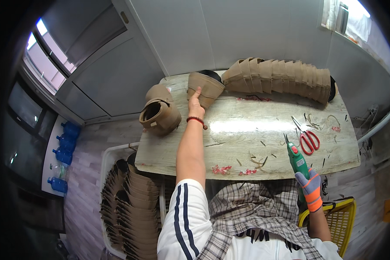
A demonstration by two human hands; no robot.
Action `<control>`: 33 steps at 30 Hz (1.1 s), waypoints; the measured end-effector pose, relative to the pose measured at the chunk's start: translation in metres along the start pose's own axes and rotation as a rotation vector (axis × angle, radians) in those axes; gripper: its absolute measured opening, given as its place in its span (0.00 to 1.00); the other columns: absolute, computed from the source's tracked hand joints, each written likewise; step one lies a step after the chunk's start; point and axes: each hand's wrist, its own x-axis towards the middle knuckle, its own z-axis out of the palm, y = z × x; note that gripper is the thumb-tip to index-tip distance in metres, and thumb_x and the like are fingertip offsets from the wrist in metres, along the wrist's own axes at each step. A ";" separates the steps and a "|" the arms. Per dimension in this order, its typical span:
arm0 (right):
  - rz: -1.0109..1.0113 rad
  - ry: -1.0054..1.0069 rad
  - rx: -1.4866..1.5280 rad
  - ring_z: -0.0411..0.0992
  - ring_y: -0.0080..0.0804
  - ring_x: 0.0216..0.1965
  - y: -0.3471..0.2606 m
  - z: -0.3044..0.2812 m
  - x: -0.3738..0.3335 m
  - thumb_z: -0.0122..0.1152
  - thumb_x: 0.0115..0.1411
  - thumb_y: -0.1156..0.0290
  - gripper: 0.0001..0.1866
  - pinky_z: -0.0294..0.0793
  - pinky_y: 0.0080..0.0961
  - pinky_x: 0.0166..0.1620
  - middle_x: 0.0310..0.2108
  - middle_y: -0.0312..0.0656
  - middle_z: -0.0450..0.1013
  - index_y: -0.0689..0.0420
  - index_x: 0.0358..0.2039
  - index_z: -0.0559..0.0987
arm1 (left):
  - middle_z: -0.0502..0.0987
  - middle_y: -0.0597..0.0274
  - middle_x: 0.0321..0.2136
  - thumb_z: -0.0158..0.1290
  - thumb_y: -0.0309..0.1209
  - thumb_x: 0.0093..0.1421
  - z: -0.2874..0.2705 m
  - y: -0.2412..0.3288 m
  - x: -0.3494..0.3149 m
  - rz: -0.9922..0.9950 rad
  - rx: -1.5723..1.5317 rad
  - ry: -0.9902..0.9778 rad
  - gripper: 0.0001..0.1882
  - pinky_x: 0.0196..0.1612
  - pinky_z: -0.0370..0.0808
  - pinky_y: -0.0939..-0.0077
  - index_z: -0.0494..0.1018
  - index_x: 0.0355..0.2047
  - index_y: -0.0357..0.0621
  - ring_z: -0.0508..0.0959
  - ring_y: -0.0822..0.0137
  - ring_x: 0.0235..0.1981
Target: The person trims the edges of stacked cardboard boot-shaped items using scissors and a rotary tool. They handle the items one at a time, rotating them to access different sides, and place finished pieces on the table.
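Note:
My bare left hand (196,106), with a red bead bracelet at the wrist, reaches to the far side of the table and grips a tan fabric piece (208,89) with a dark lining. Its thumb lies along the outer face; the other fingers are mostly hidden. Beside it, to the right, runs a long row of nested tan pieces (281,77). In a grey and orange glove, my right hand (310,186) is closed around a green handheld power tool (297,159). The tool has a red button and a narrow pointed tip, held over the table's right front.
Red-handled scissors (309,142) lie near the tool among dark scraps. Another tan piece (161,113) with a round opening stands at the table's left edge. Many more pieces fill a white basket (105,182) on the left; a yellow basket (349,221) stands at the lower right.

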 end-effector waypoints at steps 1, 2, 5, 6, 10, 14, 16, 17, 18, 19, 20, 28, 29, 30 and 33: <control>0.037 -0.018 -0.033 0.64 0.16 0.19 0.001 -0.002 0.001 0.70 0.50 0.65 0.14 0.65 0.21 0.23 0.16 0.33 0.69 0.63 0.27 0.76 | 0.74 0.54 0.49 0.67 0.37 0.51 0.003 -0.003 -0.007 0.028 0.031 -0.039 0.33 0.51 0.73 0.63 0.68 0.53 0.35 0.74 0.57 0.48; 0.016 -0.024 -0.045 0.64 0.16 0.19 0.001 -0.001 0.001 0.70 0.49 0.65 0.14 0.65 0.21 0.23 0.16 0.33 0.69 0.63 0.27 0.76 | 0.74 0.55 0.49 0.67 0.37 0.51 0.002 -0.003 -0.015 0.056 0.066 -0.075 0.32 0.50 0.74 0.64 0.68 0.53 0.36 0.75 0.58 0.48; -0.013 -0.026 -0.103 0.64 0.17 0.18 -0.003 0.000 0.004 0.70 0.48 0.65 0.15 0.64 0.22 0.23 0.15 0.34 0.69 0.62 0.25 0.76 | 0.75 0.57 0.48 0.62 0.34 0.56 -0.002 0.011 -0.059 0.171 0.153 -0.299 0.25 0.51 0.74 0.61 0.69 0.52 0.37 0.75 0.59 0.47; -0.026 -0.048 -0.137 0.65 0.17 0.18 -0.008 -0.002 0.004 0.72 0.48 0.63 0.17 0.65 0.22 0.22 0.15 0.35 0.69 0.63 0.27 0.76 | 0.75 0.58 0.48 0.61 0.33 0.57 -0.001 0.022 -0.083 0.191 0.160 -0.361 0.23 0.51 0.74 0.60 0.70 0.51 0.38 0.76 0.58 0.47; -0.151 -0.073 -0.195 0.70 0.20 0.19 -0.023 -0.003 0.001 0.75 0.46 0.59 0.23 0.70 0.22 0.25 0.17 0.39 0.73 0.63 0.34 0.78 | 0.75 0.54 0.50 0.57 0.33 0.60 -0.009 0.093 -0.173 0.030 -0.042 -0.414 0.22 0.57 0.70 0.57 0.70 0.52 0.38 0.74 0.55 0.51; -0.652 0.017 -0.342 0.74 0.42 0.22 -0.037 0.000 -0.004 0.79 0.38 0.58 0.27 0.73 0.32 0.27 0.22 0.46 0.75 0.60 0.34 0.79 | 0.74 0.49 0.52 0.47 0.35 0.66 -0.023 0.130 -0.225 -0.193 -0.183 -0.452 0.19 0.58 0.68 0.53 0.69 0.53 0.38 0.73 0.53 0.53; -0.846 0.110 -0.414 0.72 0.44 0.22 -0.039 -0.002 -0.008 0.79 0.35 0.58 0.27 0.72 0.33 0.27 0.22 0.44 0.75 0.58 0.34 0.79 | 0.75 0.48 0.50 0.47 0.32 0.66 -0.022 0.121 -0.245 -0.242 -0.180 -0.429 0.17 0.55 0.71 0.54 0.70 0.52 0.37 0.75 0.53 0.50; -0.947 0.150 -0.449 0.72 0.44 0.22 -0.040 -0.005 -0.010 0.80 0.34 0.58 0.27 0.72 0.33 0.27 0.22 0.44 0.74 0.57 0.34 0.79 | 0.75 0.47 0.49 0.45 0.32 0.67 -0.029 0.116 -0.250 -0.293 -0.219 -0.428 0.17 0.55 0.72 0.54 0.71 0.51 0.35 0.76 0.53 0.50; -0.954 0.153 -0.458 0.71 0.44 0.22 -0.038 -0.009 -0.013 0.80 0.33 0.58 0.27 0.71 0.33 0.26 0.22 0.43 0.74 0.56 0.33 0.79 | 0.75 0.47 0.49 0.44 0.32 0.67 -0.036 0.110 -0.255 -0.332 -0.223 -0.410 0.17 0.55 0.72 0.55 0.71 0.50 0.34 0.76 0.53 0.50; -0.960 0.157 -0.467 0.71 0.43 0.22 -0.036 -0.013 -0.017 0.80 0.33 0.58 0.26 0.71 0.33 0.26 0.22 0.42 0.74 0.55 0.33 0.79 | 0.75 0.46 0.49 0.44 0.32 0.67 -0.043 0.105 -0.258 -0.372 -0.226 -0.392 0.17 0.55 0.72 0.55 0.71 0.50 0.34 0.76 0.53 0.50; -0.970 0.161 -0.479 0.71 0.43 0.22 -0.036 -0.017 -0.021 0.80 0.33 0.58 0.26 0.70 0.33 0.26 0.22 0.42 0.73 0.55 0.32 0.79 | 0.75 0.46 0.49 0.44 0.32 0.67 -0.051 0.099 -0.259 -0.409 -0.234 -0.377 0.17 0.55 0.72 0.55 0.71 0.50 0.33 0.76 0.53 0.50; -0.979 0.047 -0.588 0.70 0.41 0.19 -0.037 -0.036 -0.034 0.78 0.35 0.53 0.24 0.70 0.31 0.24 0.17 0.40 0.71 0.55 0.28 0.78 | 0.73 0.44 0.52 0.41 0.34 0.68 -0.059 0.070 -0.279 -0.578 -0.328 -0.505 0.20 0.58 0.69 0.51 0.68 0.54 0.34 0.73 0.49 0.54; -1.007 0.074 -0.596 0.70 0.42 0.19 -0.035 -0.036 -0.034 0.77 0.35 0.53 0.24 0.70 0.31 0.23 0.17 0.40 0.71 0.55 0.27 0.77 | 0.73 0.43 0.51 0.41 0.34 0.68 -0.057 0.069 -0.280 -0.589 -0.340 -0.496 0.20 0.58 0.69 0.50 0.68 0.53 0.33 0.73 0.48 0.53; -1.012 0.081 -0.611 0.70 0.42 0.19 -0.034 -0.037 -0.035 0.77 0.35 0.53 0.24 0.70 0.31 0.24 0.17 0.40 0.71 0.54 0.27 0.77 | 0.73 0.42 0.51 0.41 0.35 0.68 -0.055 0.069 -0.281 -0.599 -0.352 -0.487 0.20 0.57 0.69 0.49 0.69 0.53 0.32 0.73 0.47 0.53; -1.018 0.078 -0.631 0.70 0.42 0.19 -0.035 -0.039 -0.037 0.77 0.35 0.52 0.24 0.70 0.31 0.24 0.17 0.40 0.71 0.54 0.27 0.77 | 0.73 0.41 0.50 0.41 0.35 0.68 -0.054 0.067 -0.281 -0.620 -0.384 -0.496 0.20 0.57 0.69 0.49 0.69 0.52 0.32 0.73 0.46 0.52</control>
